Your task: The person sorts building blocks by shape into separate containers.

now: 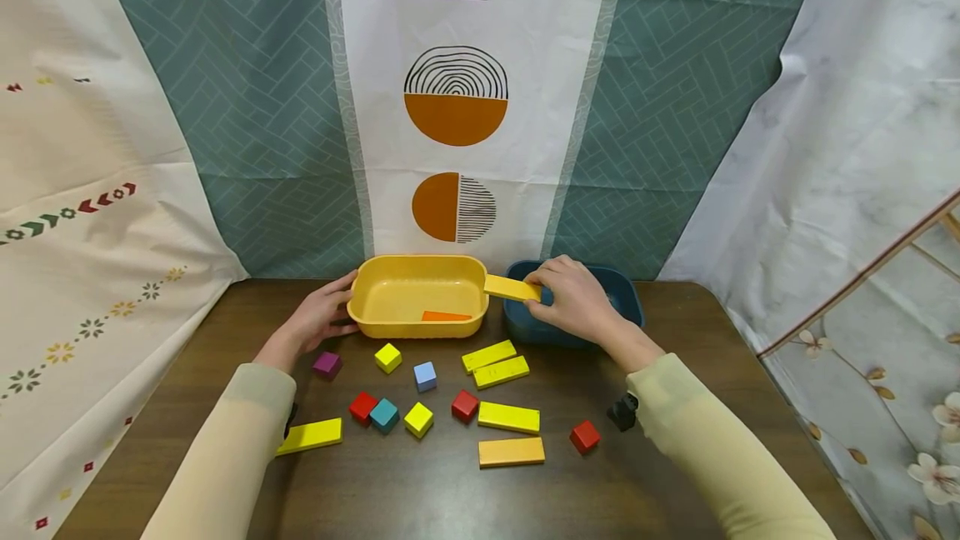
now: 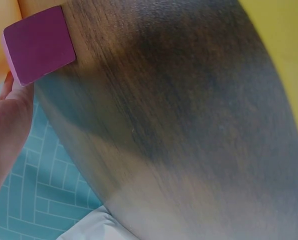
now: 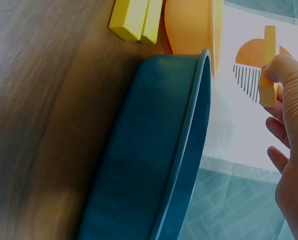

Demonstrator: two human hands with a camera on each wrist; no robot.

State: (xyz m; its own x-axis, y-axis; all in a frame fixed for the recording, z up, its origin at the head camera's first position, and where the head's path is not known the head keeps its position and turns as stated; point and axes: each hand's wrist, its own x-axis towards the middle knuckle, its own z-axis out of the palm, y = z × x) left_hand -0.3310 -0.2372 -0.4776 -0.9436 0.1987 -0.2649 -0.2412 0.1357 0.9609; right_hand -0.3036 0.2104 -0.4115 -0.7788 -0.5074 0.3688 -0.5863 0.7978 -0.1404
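Observation:
My right hand [image 1: 573, 294] pinches a flat yellow-orange wooden block [image 1: 512, 288] between thumb and fingers. The block is raised over the left rim of the blue bin [image 1: 536, 332], its far end overlapping the right rim of the yellow bin in the head view. In the right wrist view the same block [image 3: 269, 65] stands on edge in my grip, above the blue bin's rim. My left hand [image 1: 318, 317] rests against the left end of the yellow bin [image 1: 416, 329], its fingers fairly straight. Inside that bin lies an orange block [image 1: 446, 317].
A purple cube [image 1: 327, 365] sits just in front of my left hand. Yellow, red, teal and light-blue cubes [image 1: 425, 377] are scattered across the brown table [image 1: 390, 490]. Several flat yellow blocks [image 1: 509, 417] and an orange one [image 1: 512, 452] lie right of centre. Behind hangs a patterned cloth [image 1: 525, 140].

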